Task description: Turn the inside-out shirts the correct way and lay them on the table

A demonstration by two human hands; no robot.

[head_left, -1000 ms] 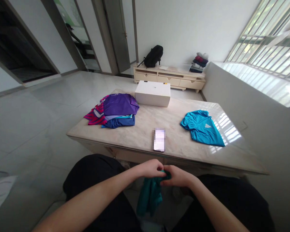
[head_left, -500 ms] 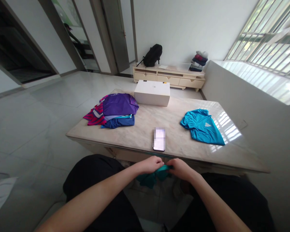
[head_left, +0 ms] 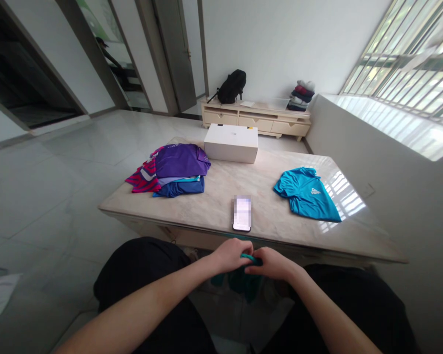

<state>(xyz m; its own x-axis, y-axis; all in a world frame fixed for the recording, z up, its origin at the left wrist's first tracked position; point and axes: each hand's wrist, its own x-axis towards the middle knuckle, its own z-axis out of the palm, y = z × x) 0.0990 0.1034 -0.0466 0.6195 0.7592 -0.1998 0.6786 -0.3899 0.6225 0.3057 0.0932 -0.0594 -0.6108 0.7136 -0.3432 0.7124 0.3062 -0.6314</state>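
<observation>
Below the near edge of the table, between my knees, hangs a teal cloth [head_left: 246, 284] that looks like a garment; its shape is mostly hidden. My left hand [head_left: 232, 254] pinches its upper edge. Close beside it, my right hand [head_left: 271, 263] grips the same edge, the fingers of both hands nearly touching. Just past my hands a phone [head_left: 241, 214] with a lit screen lies on the marble-look table [head_left: 192, 216]. A blue short-sleeved shirt [head_left: 310, 196] rests folded at the right. To the left is a pile of clothes with a purple shirt [head_left: 182, 162] on top.
A white box [head_left: 231, 142] stands at the table's far side. Behind it, a low cabinet [head_left: 256, 122] bears a black backpack [head_left: 232, 86] and a stack of folded clothes [head_left: 301, 96]. A person [head_left: 109, 56] shows at the far left. Barred windows are on the right.
My hands have come closer together on the teal cloth. Its bunched part, earlier beside my fingers, now hangs lower beneath them. The view has shifted slightly.
</observation>
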